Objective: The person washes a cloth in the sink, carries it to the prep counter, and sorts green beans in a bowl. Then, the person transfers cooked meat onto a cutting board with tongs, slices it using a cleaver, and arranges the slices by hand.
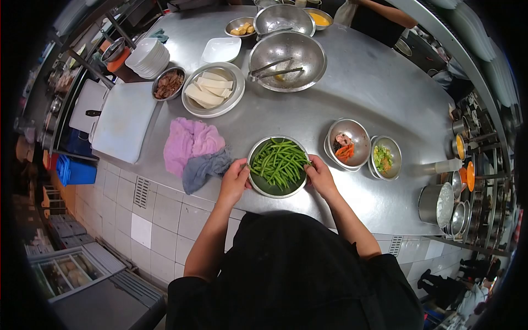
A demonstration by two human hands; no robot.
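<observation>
Green beans (pixel 279 162) fill a round metal bowl (pixel 273 194) at the front edge of the steel table. My left hand (pixel 236 177) grips the bowl's rim on the left, and my right hand (pixel 320 175) grips it on the right. Beside my left hand lie a grey cloth (pixel 205 169) and a pink cloth (pixel 190 142). To the right of my right hand, a metal bowl (pixel 357 137) holds orange-red pieces and dark bits. Another bowl (pixel 394 148) next to it contains chopped green and yellow pieces.
Large metal bowls, one with tongs (pixel 279 71), stand at the back of the table (pixel 357 82). White slices (pixel 210 89) on a plate, a bowl of brown pieces (pixel 168 85) and a white cutting board (pixel 124 121) are at the left. Another person's arm (pixel 390 14) shows behind.
</observation>
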